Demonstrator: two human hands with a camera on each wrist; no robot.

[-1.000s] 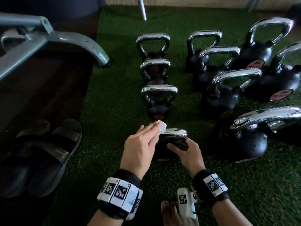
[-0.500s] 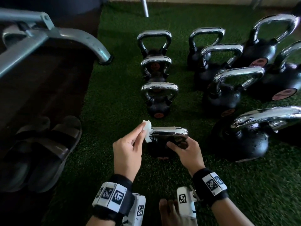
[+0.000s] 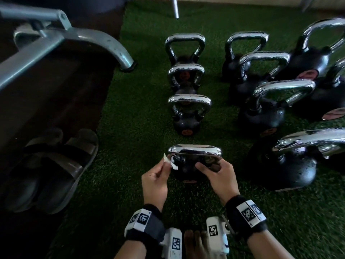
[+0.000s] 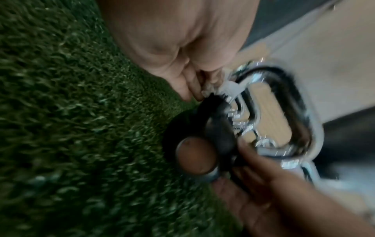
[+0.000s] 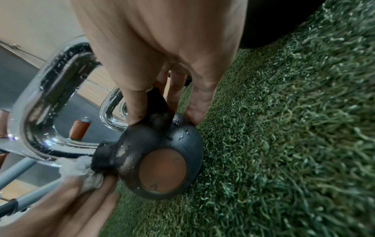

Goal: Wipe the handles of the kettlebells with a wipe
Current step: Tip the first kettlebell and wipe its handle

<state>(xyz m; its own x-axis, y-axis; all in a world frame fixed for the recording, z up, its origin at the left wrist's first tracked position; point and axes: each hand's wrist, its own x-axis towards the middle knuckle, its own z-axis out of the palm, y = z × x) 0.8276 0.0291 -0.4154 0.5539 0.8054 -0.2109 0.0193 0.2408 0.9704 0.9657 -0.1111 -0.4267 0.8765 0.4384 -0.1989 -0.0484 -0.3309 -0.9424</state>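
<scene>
A small black kettlebell (image 3: 183, 171) with a chrome handle (image 3: 195, 150) stands on the green turf nearest me. My left hand (image 3: 155, 178) pinches a white wipe (image 3: 170, 162) against the left leg of that handle, close to the body. In the right wrist view the wipe (image 5: 83, 173) sits where the handle (image 5: 40, 102) meets the kettlebell (image 5: 154, 154). My right hand (image 3: 217, 174) grips the right side of the kettlebell, thumb and fingers curled round the handle's base. The left wrist view is blurred but shows the kettlebell (image 4: 190, 141) and its handle (image 4: 284, 115).
Several more kettlebells stand in rows beyond and to the right, the nearest small one (image 3: 188, 114) ahead and a large one (image 3: 291, 161) at right. A grey machine leg (image 3: 104, 45) and a pair of sandals (image 3: 50, 169) lie at left. My bare foot (image 3: 197, 243) is below.
My left hand has carried the wipe from the top of the handle to its left end and then down the left leg. The right hand has kept its hold.
</scene>
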